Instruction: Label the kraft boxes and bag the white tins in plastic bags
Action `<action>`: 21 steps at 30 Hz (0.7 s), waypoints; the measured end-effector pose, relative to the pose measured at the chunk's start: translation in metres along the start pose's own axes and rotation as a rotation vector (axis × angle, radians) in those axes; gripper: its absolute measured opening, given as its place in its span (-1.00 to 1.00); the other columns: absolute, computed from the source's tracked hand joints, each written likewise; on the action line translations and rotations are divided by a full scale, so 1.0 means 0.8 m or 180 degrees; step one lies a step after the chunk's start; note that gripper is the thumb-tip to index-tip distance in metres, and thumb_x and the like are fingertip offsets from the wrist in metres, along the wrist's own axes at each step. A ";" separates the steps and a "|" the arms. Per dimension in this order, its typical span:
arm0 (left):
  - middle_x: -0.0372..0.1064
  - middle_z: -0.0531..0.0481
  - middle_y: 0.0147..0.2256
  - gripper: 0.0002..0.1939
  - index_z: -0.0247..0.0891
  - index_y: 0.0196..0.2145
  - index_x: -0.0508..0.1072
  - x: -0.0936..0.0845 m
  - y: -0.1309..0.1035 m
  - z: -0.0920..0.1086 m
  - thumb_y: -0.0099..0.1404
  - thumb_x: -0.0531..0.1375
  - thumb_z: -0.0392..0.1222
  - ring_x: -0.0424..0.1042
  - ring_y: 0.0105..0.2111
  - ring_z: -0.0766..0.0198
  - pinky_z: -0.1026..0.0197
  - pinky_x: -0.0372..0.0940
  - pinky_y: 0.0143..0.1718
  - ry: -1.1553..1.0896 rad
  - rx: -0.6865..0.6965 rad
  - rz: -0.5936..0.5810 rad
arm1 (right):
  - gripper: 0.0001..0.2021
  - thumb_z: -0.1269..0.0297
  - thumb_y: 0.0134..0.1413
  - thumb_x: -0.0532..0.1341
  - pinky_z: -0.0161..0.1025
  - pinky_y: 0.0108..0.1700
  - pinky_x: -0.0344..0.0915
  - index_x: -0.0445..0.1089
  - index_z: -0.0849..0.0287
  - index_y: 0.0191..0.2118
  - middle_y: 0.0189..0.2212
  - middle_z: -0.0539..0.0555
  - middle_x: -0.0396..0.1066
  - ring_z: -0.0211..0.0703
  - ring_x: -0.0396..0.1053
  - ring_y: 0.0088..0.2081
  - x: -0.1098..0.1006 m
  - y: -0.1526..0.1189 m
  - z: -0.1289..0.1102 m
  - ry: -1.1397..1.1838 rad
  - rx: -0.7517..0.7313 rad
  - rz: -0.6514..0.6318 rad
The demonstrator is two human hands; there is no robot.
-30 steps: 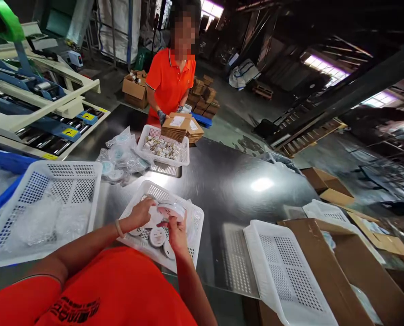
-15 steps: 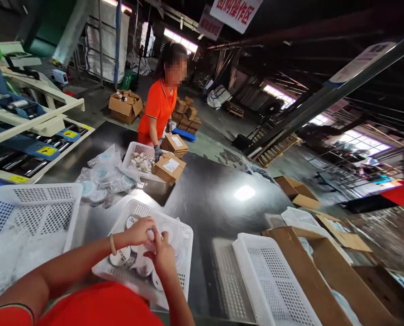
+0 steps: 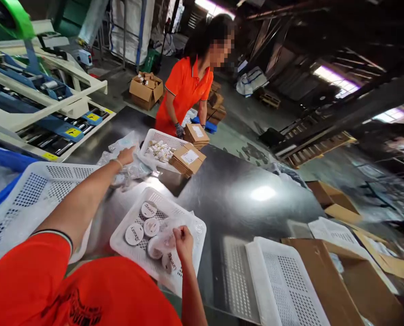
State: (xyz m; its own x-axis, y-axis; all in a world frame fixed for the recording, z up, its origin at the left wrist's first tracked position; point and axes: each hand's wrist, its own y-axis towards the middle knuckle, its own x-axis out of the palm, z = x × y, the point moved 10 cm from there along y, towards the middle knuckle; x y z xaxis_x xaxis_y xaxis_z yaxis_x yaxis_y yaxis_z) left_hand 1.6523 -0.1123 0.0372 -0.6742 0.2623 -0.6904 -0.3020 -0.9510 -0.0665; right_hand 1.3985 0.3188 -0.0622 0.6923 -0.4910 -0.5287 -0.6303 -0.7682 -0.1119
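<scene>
My left hand (image 3: 126,156) stretches forward to a heap of clear plastic bags (image 3: 129,156) holding round tins, and rests on one of them; whether it grips is unclear. My right hand (image 3: 183,240) sits in the near white basket (image 3: 197,240), pinching an empty clear bag (image 3: 166,237). Several round white tins (image 3: 149,209) with printed lids lie flat in that basket.
A large white basket (image 3: 35,199) stands at my left, another (image 3: 283,280) leans on an open cardboard box (image 3: 324,276) at the right. Across the black table (image 3: 229,190) a co-worker in orange handles stacks of flat cartons (image 3: 188,159) beside a basket of small items (image 3: 161,149). A machine (image 3: 35,104) stands far left.
My left hand left the near basket and reached forward to the bag heap. My right hand stayed in the basket, now with a bag. The co-worker shifted the cartons.
</scene>
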 end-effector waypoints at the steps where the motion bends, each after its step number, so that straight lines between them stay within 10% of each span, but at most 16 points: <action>1: 0.55 -0.23 -0.17 -0.53 -0.63 0.12 0.51 0.001 -0.006 -0.009 0.26 0.34 -0.46 0.47 -0.12 0.09 0.07 0.36 0.06 0.0130 -0.0098 -0.0014 | -0.64 -0.17 0.07 0.30 -0.20 -0.34 0.19 0.28 -0.02 -0.42 -0.57 -0.10 0.26 -0.09 0.23 -0.47 0.001 0.001 -0.005 0.0219 0.0018 -0.0038; 7: 0.50 -0.33 0.14 -0.50 -0.55 0.23 0.52 0.064 -0.052 0.015 0.36 0.19 -0.52 0.43 0.20 -0.03 0.01 0.30 0.34 0.0440 0.0456 -0.0408 | -0.64 0.13 -0.01 0.40 -0.22 -0.34 0.03 0.18 -0.02 -0.56 -0.66 -0.13 0.14 -0.19 0.05 -0.51 0.034 0.010 -0.027 -0.0272 0.0135 -0.0434; 12: 0.64 -0.18 0.00 -0.45 -0.37 0.31 0.54 0.165 -0.163 0.036 0.39 0.20 -0.37 0.61 -0.03 0.07 0.05 0.48 0.17 0.0209 0.1057 -0.1591 | -0.74 0.16 0.14 0.29 -0.19 -0.18 0.22 0.29 0.00 -0.53 -0.51 -0.03 0.35 -0.10 0.26 -0.36 0.056 0.008 -0.031 -0.0075 0.0048 -0.0363; 21: 0.64 -0.34 -0.01 -0.55 -0.45 0.22 0.52 0.195 -0.254 -0.014 0.44 0.10 -0.45 0.63 0.03 -0.08 -0.10 0.48 0.17 0.0478 0.0770 -0.1599 | -0.91 0.28 0.27 0.21 0.00 0.10 0.34 0.47 0.08 -0.26 -0.21 0.15 0.45 0.09 0.35 -0.06 -0.032 0.023 -0.001 -0.0851 -0.0362 0.0567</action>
State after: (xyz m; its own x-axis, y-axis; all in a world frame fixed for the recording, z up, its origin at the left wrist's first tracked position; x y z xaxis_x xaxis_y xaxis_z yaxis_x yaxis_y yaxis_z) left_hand 1.6160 0.1201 -0.0652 -0.3104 0.6292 -0.7126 -0.7178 -0.6465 -0.2583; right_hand 1.3692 0.3172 -0.0503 0.4488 -0.5081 -0.7351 -0.6794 -0.7284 0.0886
